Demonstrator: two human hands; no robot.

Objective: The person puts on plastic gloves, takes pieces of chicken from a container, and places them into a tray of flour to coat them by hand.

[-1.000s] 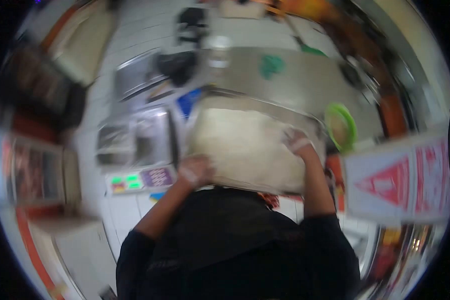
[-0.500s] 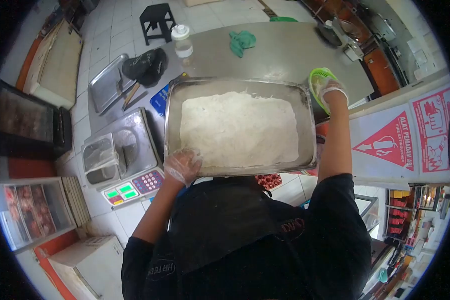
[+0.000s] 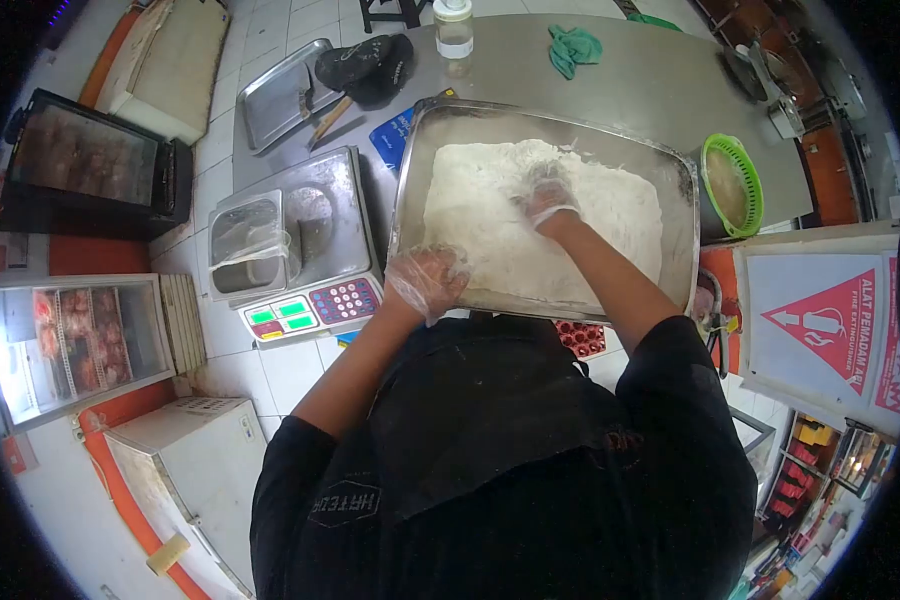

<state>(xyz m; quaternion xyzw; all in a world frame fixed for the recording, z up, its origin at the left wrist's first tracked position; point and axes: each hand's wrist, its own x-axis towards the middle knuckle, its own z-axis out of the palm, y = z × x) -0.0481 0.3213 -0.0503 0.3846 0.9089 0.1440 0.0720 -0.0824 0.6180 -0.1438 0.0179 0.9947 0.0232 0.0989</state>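
Note:
A large rectangular metal tray (image 3: 678, 290) holds a bed of white powder that looks like flour (image 3: 480, 225). My left hand (image 3: 428, 280), in a clear plastic glove, is at the tray's near left corner, its fingers curled over the rim. My right hand (image 3: 548, 195), gloved the same way, reaches into the tray with its fingers down at the powder. Motion blurs those fingers, and I cannot make out anything between them. Right of the tray, a bright green basket (image 3: 752, 190) sits in a metal pot.
Left of the tray stands a digital scale (image 3: 335, 300) with a metal container (image 3: 232, 245) on it. Behind lie a flat metal pan (image 3: 270, 110), a black bag (image 3: 365, 70), a lidded jar (image 3: 454, 35) and a green cloth (image 3: 574, 50) on the steel table (image 3: 660, 70).
My right hand has moved left from the green basket into the powder. My left hand stays at the tray corner. The whole view has shifted, so the table sits farther up and right.

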